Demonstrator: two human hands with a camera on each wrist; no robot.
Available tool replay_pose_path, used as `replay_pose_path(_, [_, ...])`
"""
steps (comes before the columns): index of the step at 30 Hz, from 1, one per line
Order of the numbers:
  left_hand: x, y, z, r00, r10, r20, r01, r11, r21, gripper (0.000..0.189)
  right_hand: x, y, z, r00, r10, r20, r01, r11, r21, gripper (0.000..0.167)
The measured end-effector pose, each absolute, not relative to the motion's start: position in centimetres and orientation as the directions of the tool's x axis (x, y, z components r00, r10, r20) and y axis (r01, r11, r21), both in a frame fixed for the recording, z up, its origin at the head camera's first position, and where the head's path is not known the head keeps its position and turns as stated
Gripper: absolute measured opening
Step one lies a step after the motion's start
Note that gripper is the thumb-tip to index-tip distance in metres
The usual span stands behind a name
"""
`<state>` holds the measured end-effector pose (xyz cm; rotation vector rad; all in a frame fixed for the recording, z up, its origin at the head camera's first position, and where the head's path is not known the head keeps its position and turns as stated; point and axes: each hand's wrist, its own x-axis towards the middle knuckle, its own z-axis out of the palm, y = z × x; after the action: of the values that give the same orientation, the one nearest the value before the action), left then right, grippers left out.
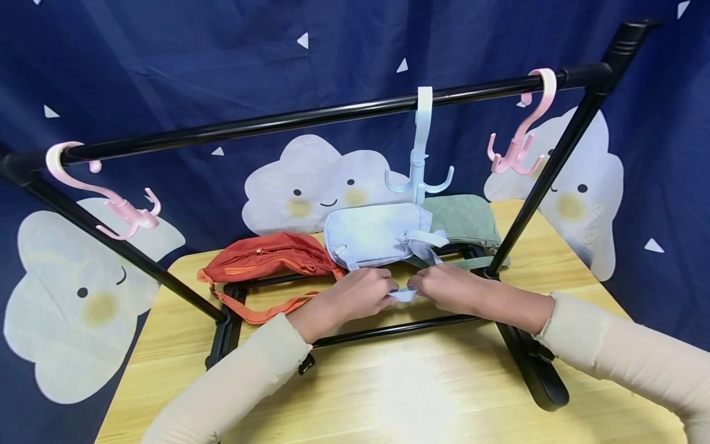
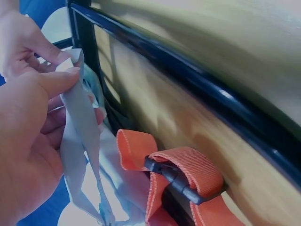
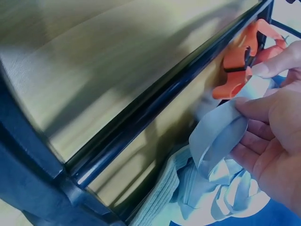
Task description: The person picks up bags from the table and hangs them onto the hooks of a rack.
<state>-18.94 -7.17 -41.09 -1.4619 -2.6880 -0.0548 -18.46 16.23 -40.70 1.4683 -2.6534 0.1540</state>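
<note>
A person in cream sleeves (image 1: pixel 621 336) reaches both bare hands between the lower bars of a black rack (image 1: pixel 333 113) that stands on a wooden table (image 1: pixel 399 394). Their left hand (image 1: pixel 355 293) and right hand (image 1: pixel 449 288) nearly meet; each grip is narrow, thumb and fingers pinching a pale blue strap (image 1: pixel 404 295), which hangs in a loose loop from the fingers in the wrist views. The strap's pale blue bag (image 1: pixel 368 231) lies just behind the hands, towards the back of the table, with more strap bunched over its right end. A red bag (image 1: pixel 272 256) sits beside it on the left, its orange strap (image 1: pixel 261 313) trailing forward; a green bag (image 1: pixel 463 219) lies partly behind it on the right. Overhead, two pink hooks (image 1: pixel 130 213) and one blue hook (image 1: pixel 418 182) hang from the top bar. From here the strap work looks partway through: the strap is gathered and held, yet not let go, and all three bags still lie low, none hanging.
</note>
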Motion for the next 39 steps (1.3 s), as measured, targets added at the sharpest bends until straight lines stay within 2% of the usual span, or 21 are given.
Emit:
replay_pose_path(5, [-18.9,-7.2,-40.4,-0.559,0.822,0.11,0.829,0.552,0.094,0.016,-18.1,16.4,-40.1,-0.532,-0.829,0.172,-0.847,0.519,-0.119,0.011])
replay_pose_path(12, [-18.9,-7.3,-39.2,-0.64,0.755,0.141,0.762,0.601,0.242,0.016,-17.8,17.1,-38.9,-0.559,-0.798,0.226,-0.828,0.525,-0.196,0.018])
replay_pose_path(18, [-18.7,-7.6,-38.2,-0.683,0.718,0.132,0.719,0.629,0.295,0.016,-17.7,17.1,-38.3,-0.517,-0.8,0.304,-0.856,0.475,-0.205,0.02])
replay_pose_path(23, [-18.4,-8.0,-37.7,-0.681,0.715,0.158,0.722,0.62,0.307,0.019,-17.7,17.2,-37.8,-0.536,-0.792,0.292,-0.843,0.483,-0.238,0.021])
replay_pose_path(26, [-18.4,-8.2,-37.4,-0.662,0.728,0.18,0.742,0.6,0.301,0.02,-17.6,17.5,-37.6,-0.551,-0.786,0.281,-0.832,0.492,-0.257,0.023])
replay_pose_path(32, [-18.6,-8.8,-36.8,-0.614,0.756,0.227,0.783,0.548,0.294,0.018,-17.7,17.9,-37.2,-0.54,-0.788,0.295,-0.839,0.476,-0.265,0.02])
replay_pose_path(39, [-18.9,-9.2,-35.4,-0.626,0.737,0.253,0.777,0.564,0.278,0.017,-18.0,17.9,-36.3,-0.537,-0.782,0.316,-0.843,0.481,-0.241,0.021])
